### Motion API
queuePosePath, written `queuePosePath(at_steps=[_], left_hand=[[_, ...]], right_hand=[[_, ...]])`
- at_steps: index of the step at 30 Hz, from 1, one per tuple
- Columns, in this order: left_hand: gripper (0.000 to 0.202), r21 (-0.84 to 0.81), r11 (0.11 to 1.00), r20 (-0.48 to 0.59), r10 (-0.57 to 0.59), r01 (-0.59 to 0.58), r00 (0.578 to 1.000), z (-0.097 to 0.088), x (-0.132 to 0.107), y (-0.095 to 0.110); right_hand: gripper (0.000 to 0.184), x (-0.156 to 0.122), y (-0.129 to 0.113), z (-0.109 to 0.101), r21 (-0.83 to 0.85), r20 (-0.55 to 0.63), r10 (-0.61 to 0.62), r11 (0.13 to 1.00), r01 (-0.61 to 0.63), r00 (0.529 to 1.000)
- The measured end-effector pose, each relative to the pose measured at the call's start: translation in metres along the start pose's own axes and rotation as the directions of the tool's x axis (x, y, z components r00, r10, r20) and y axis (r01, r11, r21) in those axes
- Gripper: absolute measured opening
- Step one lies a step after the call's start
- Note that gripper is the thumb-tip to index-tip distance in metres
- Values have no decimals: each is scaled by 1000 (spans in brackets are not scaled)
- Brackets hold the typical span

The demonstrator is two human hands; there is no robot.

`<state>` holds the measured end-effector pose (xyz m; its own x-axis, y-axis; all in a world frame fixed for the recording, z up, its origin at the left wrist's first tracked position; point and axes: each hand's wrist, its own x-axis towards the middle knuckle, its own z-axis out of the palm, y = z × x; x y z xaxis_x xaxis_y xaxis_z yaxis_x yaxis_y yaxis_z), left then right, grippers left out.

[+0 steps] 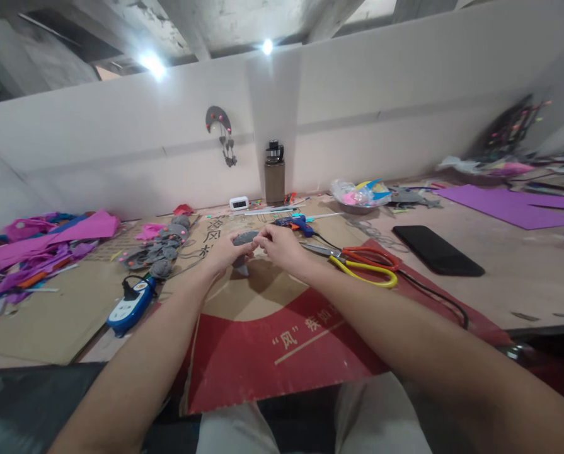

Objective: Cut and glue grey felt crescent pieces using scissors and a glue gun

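My left hand point(225, 253) is closed around a grey felt piece point(245, 238), its rounded top showing above the fingers and a pointed end below them. My right hand point(280, 247) meets it from the right, fingertips pinched together at the felt's edge. Whatever lies between those fingertips is hidden. Just behind my hands rests a blue and orange hot glue gun point(295, 222). Scissors point(364, 261) with red and yellow handles lie right of my right hand. Both hands are over a red and brown cardboard sheet point(258, 340).
Left stand a blue power strip point(131, 307), grey felt pieces point(161, 246) and pink and purple scraps point(50, 246). A bottle point(275, 176) and small clock point(239, 203) are behind. Rightward are a bowl point(361, 207), a phone point(437, 250) and a purple sheet point(503, 205).
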<state>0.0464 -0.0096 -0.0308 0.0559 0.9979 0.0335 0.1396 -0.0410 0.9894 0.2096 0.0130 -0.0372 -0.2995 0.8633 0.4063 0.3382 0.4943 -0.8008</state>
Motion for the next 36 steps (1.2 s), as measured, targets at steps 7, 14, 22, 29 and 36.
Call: queuePosePath(at_steps=[7,14,22,29,36], left_hand=[[28,381,925,-165,61,6,984,-25,7,-1],[20,358,896,-298,377,-263,877,-23,9,6],[34,-32,988,-50,146,-148,988,5,0,9],[34,-1,979,-96,203,-204,975,12,-2,7],[36,-265,955,-148,92,-129,985,16,-2,10]], right_hand=[[20,3,-1,2,255,29,124,958,-128,992],[17,1,-2,10,417,74,137,896,-155,988],[10,1,0,7,371,-12,-30,928,33,999],[7,3,0,5,113,-72,-91,989,99,993],[10,8,-1,4,342,-49,89,937,-67,995]])
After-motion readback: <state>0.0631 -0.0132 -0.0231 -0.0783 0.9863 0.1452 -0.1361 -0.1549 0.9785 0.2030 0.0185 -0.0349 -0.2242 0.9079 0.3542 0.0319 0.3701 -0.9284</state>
